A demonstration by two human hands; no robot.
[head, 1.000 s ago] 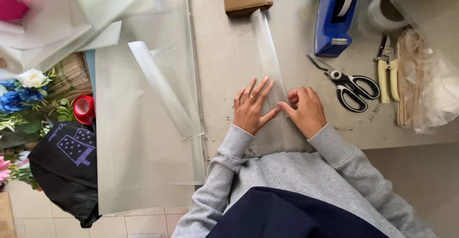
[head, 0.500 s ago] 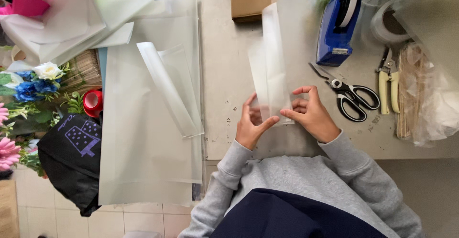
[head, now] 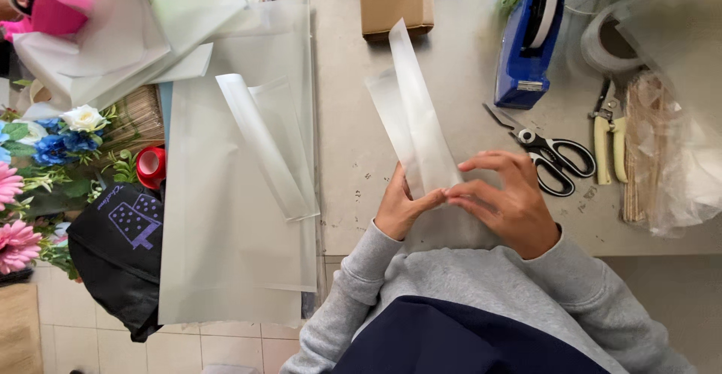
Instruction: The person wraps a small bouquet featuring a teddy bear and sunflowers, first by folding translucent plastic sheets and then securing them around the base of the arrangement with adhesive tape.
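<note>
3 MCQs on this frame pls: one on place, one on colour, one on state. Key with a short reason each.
1. Where do the scissors lie?
A. right of the hands, below the tape dispenser
B. on the cardboard box
C. on the floor

2. What colour is the tape dispenser?
A. red
B. blue
C. green

3. How is the translucent strip held?
A. flat on the table, untouched
B. rolled on a spool
C. pinched at its lower end by the left hand and right hand, the rest rising away

Key: 1 A, they lie on the table beside the right hand; 2 B, its body is blue; 3 C, both hands' fingers meet on the strip.
</note>
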